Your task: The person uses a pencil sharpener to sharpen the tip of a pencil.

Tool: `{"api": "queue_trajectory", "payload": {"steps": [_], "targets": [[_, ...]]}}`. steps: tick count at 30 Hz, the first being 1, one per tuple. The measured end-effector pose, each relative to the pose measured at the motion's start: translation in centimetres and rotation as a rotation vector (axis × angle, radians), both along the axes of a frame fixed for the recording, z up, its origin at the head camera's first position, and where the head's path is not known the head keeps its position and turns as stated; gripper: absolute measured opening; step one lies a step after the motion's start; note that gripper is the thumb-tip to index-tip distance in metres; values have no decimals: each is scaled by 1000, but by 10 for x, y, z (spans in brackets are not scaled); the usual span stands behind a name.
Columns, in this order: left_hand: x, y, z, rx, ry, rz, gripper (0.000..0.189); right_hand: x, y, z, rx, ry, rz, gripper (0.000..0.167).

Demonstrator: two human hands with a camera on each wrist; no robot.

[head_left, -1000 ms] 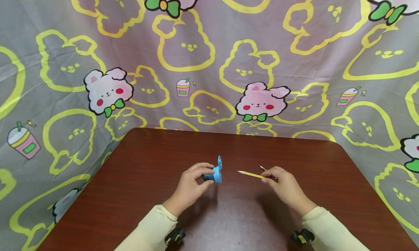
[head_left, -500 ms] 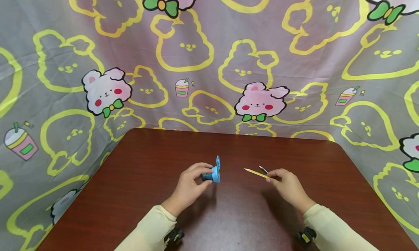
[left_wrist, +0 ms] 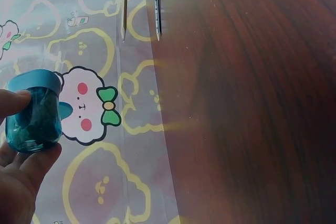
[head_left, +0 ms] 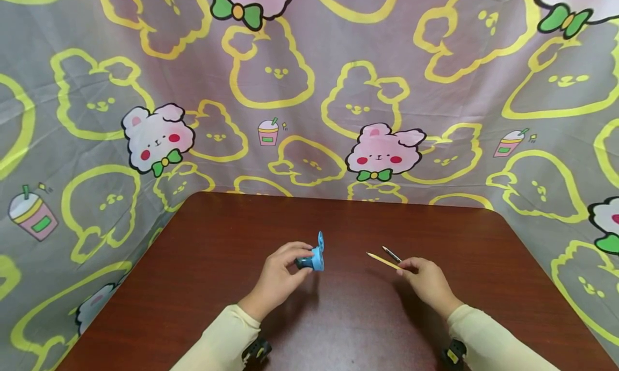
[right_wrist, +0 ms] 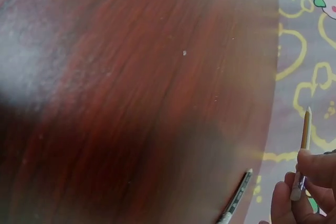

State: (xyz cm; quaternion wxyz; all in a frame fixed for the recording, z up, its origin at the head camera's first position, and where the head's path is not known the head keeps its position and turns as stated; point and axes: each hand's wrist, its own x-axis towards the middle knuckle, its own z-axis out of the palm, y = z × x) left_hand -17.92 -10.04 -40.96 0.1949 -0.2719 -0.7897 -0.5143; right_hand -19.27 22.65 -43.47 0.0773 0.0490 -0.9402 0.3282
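Observation:
My left hand point(head_left: 280, 274) grips a small blue pencil sharpener point(head_left: 316, 259) between thumb and fingers, above the table. Its lid stands flipped up, facing right. In the left wrist view the sharpener's see-through tub point(left_wrist: 37, 121) has something dark inside. Right of it, my right hand point(head_left: 427, 280) pinches a yellow pencil point(head_left: 382, 260) near its blunt end, the sharp tip pointing left toward the sharpener but apart from it. A dark patterned pencil point(head_left: 392, 254) lies on the table just beyond my right fingers; the right wrist view catches its tip end point(right_wrist: 239, 192).
The brown wooden table point(head_left: 232, 220) has rounded far corners. A grey cloth point(head_left: 309, 118) printed with yellow outlines and rabbit faces hangs behind it and along both sides. Dark devices sit under both wrists, such as the left wrist device point(head_left: 257, 350).
My right hand has drawn back to the right with the yellow pencil, and the pencil has tilted a little. More of the dark pencil now shows. My left hand has barely moved.

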Motion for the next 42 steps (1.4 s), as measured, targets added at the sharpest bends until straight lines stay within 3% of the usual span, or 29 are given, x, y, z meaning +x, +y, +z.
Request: {"api": "queue_trajectory", "payload": {"steps": [10,16,27,42], "targets": [[0,0,-2,9,5,-4,29,-3,7,-7,13,-60,-16,7],[1,0,-1,19,-24,-11,28,-6,13,-11,46,-64,-11,9],[1,0,-1,0,-66,-4,27,-7,17,-11,71,-158,-56,11],[0,1,-4,29,-38,2,29,-6,19,-14,109,-174,-69,9]]}}
